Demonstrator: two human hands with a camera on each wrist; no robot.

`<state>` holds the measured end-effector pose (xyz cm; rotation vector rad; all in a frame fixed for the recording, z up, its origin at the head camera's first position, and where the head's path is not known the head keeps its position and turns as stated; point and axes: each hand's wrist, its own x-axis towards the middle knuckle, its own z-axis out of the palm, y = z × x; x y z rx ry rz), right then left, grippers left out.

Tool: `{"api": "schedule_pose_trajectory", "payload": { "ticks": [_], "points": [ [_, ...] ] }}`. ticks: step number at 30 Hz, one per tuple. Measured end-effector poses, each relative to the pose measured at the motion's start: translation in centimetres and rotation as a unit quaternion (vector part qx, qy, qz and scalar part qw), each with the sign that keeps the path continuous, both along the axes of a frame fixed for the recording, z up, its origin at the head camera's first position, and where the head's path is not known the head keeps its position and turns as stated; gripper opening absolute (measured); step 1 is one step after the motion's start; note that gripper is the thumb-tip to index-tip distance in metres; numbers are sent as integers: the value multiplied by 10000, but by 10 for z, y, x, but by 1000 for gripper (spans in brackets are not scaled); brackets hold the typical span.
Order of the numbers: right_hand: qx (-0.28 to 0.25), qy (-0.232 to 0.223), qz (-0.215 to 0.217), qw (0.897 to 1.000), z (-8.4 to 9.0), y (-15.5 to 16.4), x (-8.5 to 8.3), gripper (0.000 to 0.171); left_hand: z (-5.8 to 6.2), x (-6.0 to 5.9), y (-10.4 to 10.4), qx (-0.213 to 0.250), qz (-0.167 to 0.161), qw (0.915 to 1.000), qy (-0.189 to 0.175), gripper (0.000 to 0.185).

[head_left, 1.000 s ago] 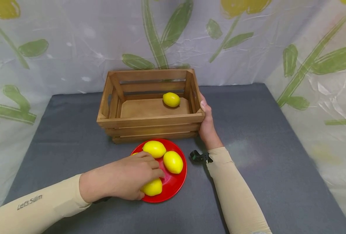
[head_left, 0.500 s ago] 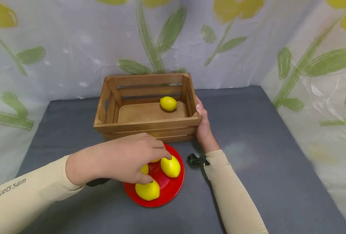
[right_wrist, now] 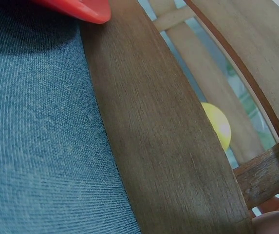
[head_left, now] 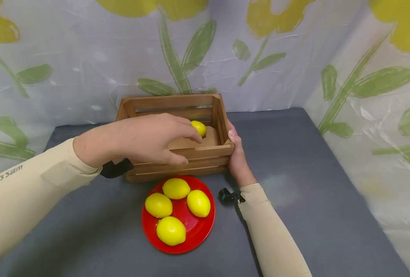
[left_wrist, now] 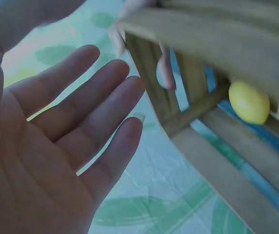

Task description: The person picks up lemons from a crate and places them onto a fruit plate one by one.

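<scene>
My left hand hovers over the front left of a slatted wooden crate, its fingers spread and loosely bent. The bare palm in the left wrist view holds nothing. My right hand grips the crate's right end, and its fingertips come through the opening in that end. Inside the crate, toward the right, lies one yellow lemon, partly covered by my left fingers in the head view. Several more lemons rest on a round red plate just in front of the crate.
A dark grey-blue cloth covers the table. Behind it and to the right hang pale sheets with painted yellow flowers and green leaves. A small black camera sits on the right wrist.
My left hand has left the lemons on the plate and risen forward over the crate, with nothing in it. The right hand keeps its hold on the crate. The head view has tilted slightly up.
</scene>
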<state>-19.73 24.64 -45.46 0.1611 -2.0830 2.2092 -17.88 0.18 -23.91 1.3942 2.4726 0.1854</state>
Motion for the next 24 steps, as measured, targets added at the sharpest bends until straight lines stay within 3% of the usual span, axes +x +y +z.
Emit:
{"api": "schedule_pose_trajectory", "payload": {
  "ticks": [6, 13, 24],
  "points": [
    [43, 17, 57, 10000, 1, -1, 0, 84, -3, -35, 8, 6, -2, 9995, 316, 47],
    [-45, -55, -23, 10000, 1, 1, -2, 85, -18, -74, 24, -551, 224, 9973, 435, 49],
    [-71, -114, -2, 9999, 1, 1, -2, 86, -54, -104, 44, -836, 178, 9959, 307, 54]
  ]
}}
